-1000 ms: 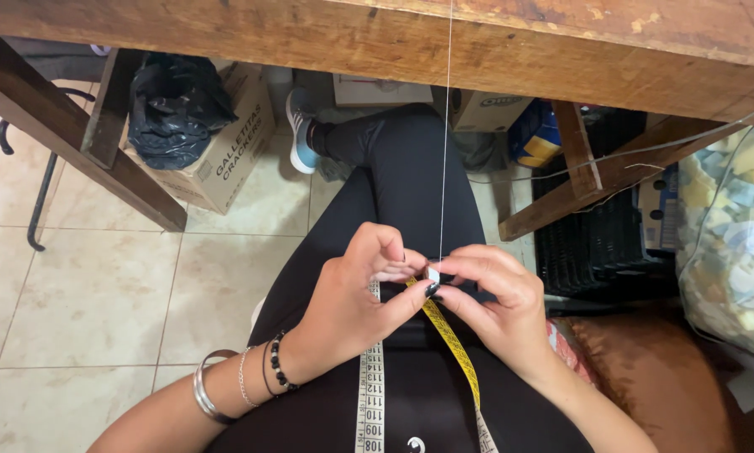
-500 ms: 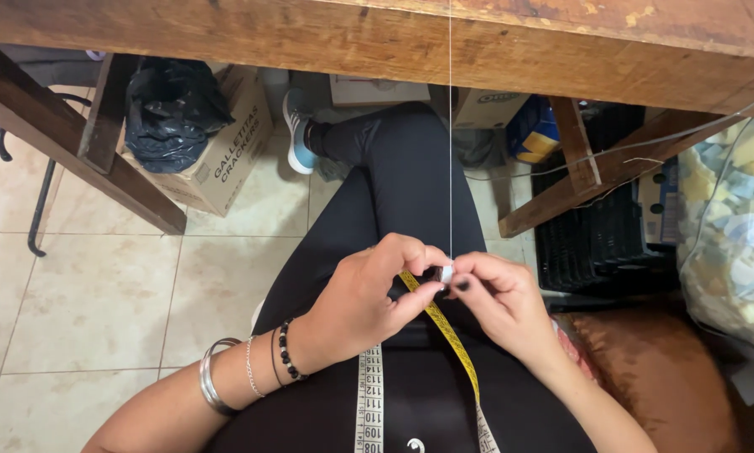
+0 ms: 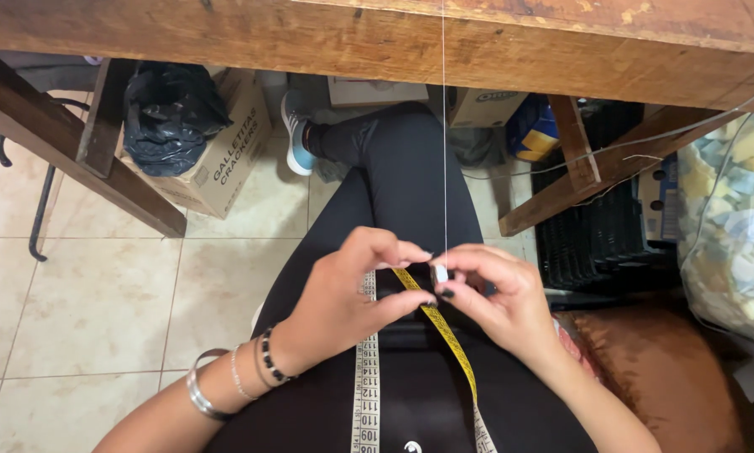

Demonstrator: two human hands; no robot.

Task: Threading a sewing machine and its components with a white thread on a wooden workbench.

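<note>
Centrally, above the person's lap, the left hand and the right hand met fingertip to fingertip. Both were closed in a pinch on a small white bead-like piece, too small to tell apart further, at the lower end of a thin white thread. That thread ran straight up, taut, past the edge of the wooden table and out of view. A measuring tape hung around the person's front: its yellow side passed slantwise just beneath the fingers, while its white numbered side lay flat down the black trousers.

Bracelets circled the left wrist.

Under the table, on the tiled floor, stood a cardboard box with a crumpled black plastic bag sitting in its open top. Farther right stood another cardboard box, its contents hidden, with a blue and yellow packet beside it. At far right, a clear plastic sack held pale scraps of mixed colour, next to a black crate.
</note>
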